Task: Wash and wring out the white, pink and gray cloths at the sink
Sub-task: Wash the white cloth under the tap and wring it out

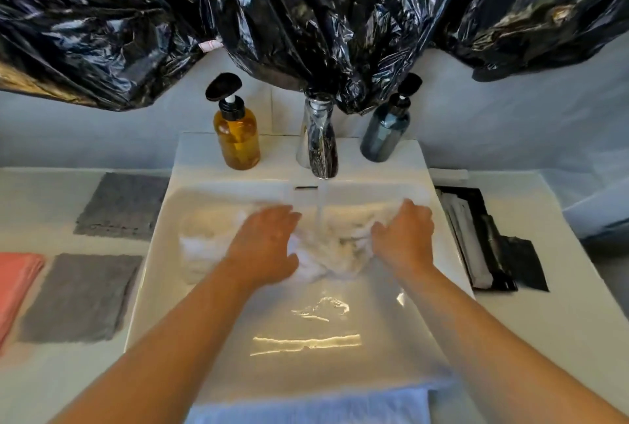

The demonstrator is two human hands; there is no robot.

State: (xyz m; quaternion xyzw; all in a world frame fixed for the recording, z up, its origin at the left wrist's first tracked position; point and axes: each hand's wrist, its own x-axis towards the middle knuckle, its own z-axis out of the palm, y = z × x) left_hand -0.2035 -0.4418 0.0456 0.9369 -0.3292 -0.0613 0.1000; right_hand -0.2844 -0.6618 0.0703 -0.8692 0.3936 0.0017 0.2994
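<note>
A white cloth [326, 253] lies bunched and wet in the white sink [160, 253], under water running from the chrome faucet [318, 141]. My left hand [265, 246] lies over the cloth's left part, fingers spread and blurred by motion. My right hand [405, 236] presses on its right part, with its fingertips curling into the folds. Two gray cloths [122, 205] [81, 297] lie flat on the counter left of the sink. A pink cloth [17, 284] lies folded at the far left edge.
An amber soap bottle [236, 130] and a dark blue pump bottle [386, 130] flank the faucet. Black plastic sheeting [306, 15] hangs over the wall behind. A black tray [476, 236] lies right of the sink. A light blue towel [306, 406] hangs at the sink's front edge.
</note>
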